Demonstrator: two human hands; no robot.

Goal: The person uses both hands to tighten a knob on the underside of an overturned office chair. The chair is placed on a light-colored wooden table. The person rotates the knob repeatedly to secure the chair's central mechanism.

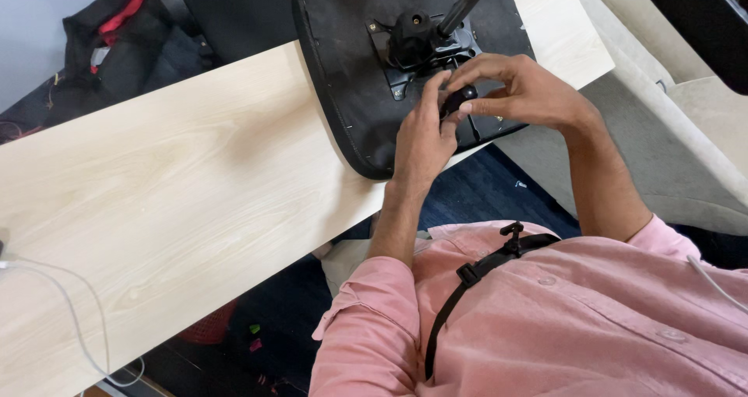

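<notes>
An upturned black office chair seat (343,70) lies on a light wooden table (171,179), its metal mechanism plate (405,70) and gas cylinder (467,3) facing up. My left hand (421,140) rests on the seat underside beside the plate, fingers against a small black knob or lever handle (460,99). My right hand (518,93) curls over the same black part from the right, thumb and fingers pinching it. Most of the part is hidden between the two hands.
A white cable (70,311) trails over the table's near left corner. A dark bag with red trim (117,31) sits beyond the table's far edge. A beige sofa (670,116) stands to the right. Dark blue floor (483,187) shows below the table.
</notes>
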